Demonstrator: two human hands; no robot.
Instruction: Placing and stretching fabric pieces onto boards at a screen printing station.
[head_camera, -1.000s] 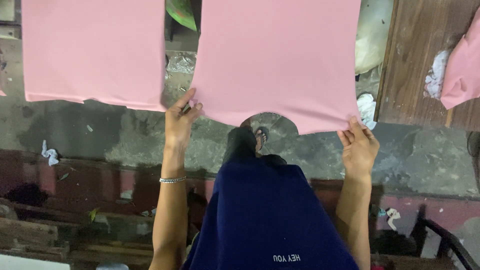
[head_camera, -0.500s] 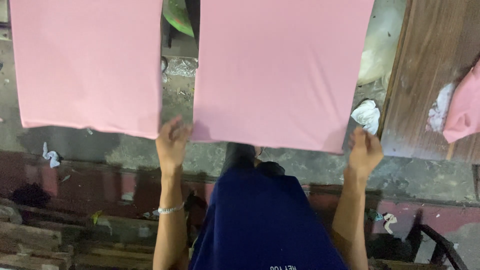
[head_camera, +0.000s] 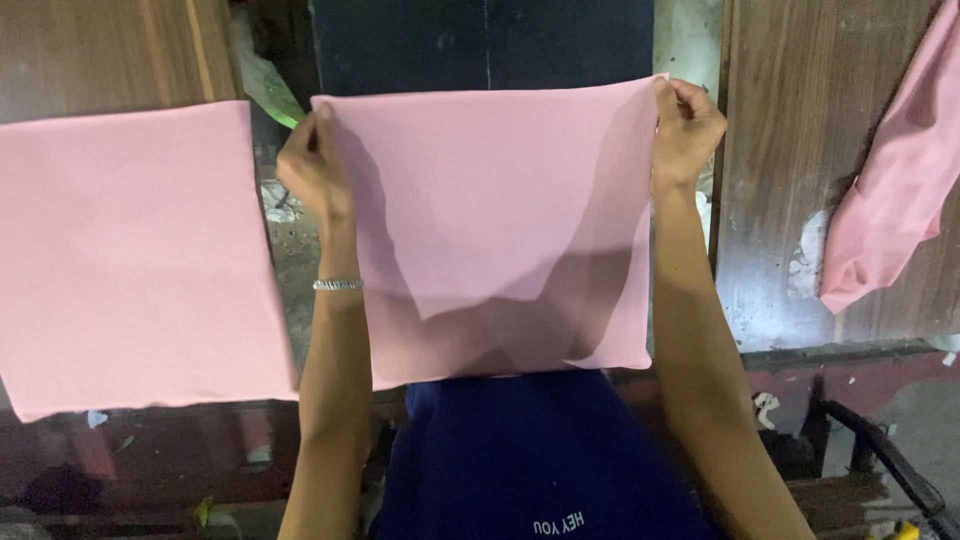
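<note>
Three pink cloth pieces: one held up at centre (head_camera: 490, 220), one flat at left (head_camera: 130, 260), one crumpled at upper right (head_camera: 900, 200). Two bare hands, left (head_camera: 312, 170) and right (head_camera: 685, 125). One silver bracelet (head_camera: 337, 285).

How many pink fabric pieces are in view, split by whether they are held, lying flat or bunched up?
Held up by left hand and right hand: 1, the held pink fabric
Lying flat: 1, the flat pink fabric
Bunched: 1, the crumpled pink fabric
Total: 3
</note>
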